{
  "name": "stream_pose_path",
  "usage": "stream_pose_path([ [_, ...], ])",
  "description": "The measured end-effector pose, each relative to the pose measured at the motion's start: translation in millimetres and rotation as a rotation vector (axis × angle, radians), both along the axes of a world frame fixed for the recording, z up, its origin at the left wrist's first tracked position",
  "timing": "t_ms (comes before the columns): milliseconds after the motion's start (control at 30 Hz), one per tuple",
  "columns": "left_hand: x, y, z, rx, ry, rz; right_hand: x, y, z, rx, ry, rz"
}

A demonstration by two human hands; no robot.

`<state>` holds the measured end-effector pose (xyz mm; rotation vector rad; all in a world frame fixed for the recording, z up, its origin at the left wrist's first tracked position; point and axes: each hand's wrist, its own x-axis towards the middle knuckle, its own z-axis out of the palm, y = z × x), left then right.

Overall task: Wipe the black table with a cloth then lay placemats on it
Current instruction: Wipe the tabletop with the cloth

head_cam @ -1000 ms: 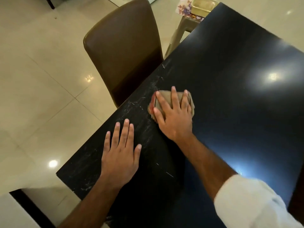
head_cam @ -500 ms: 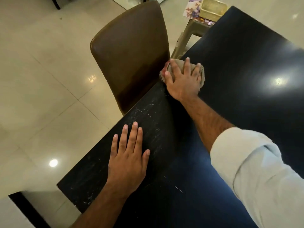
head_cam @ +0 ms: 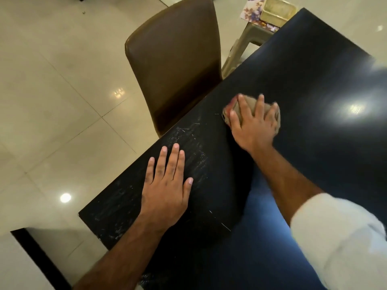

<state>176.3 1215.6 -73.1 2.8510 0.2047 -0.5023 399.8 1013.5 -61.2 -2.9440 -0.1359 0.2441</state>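
The black table (head_cam: 314,84) fills the right half of the view, with pale scuff marks along its left edge. My right hand (head_cam: 253,124) presses flat on a folded beige cloth (head_cam: 250,104) near the table's left edge, fingers spread over it, slightly blurred. My left hand (head_cam: 167,185) rests palm down with straight fingers on the scuffed near corner of the table. A stack of flowered placemats (head_cam: 252,11) lies on a stool beyond the table's far corner.
A brown chair (head_cam: 176,63) stands pushed against the table's left edge. A beige plastic stool (head_cam: 240,49) at the far corner carries a pale square container (head_cam: 277,10). Glossy tiled floor (head_cam: 52,91) spreads to the left.
My right hand slid the cloth out toward the chair back, then drew it back along the table edge toward me. My left hand stayed planted.
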Motion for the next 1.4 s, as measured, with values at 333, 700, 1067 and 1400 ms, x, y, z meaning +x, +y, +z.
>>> stream_pose_path([
  [333, -5, 0, 5, -0.027, -0.021, 0.026, -103, 29, -3, 0.004, -0.029, 0.397],
  [700, -71, -17, 10, 0.017, 0.023, 0.083, -262, -108, 10, -0.104, 0.047, 0.292],
  [1067, -113, -10, 10, -0.181, -0.019, 0.089, -205, 22, -5, -0.007, -0.022, 0.495],
  [1400, -108, 5, 26, -0.170, 0.038, 0.042, -390, -110, 15, 0.004, 0.223, 0.591],
])
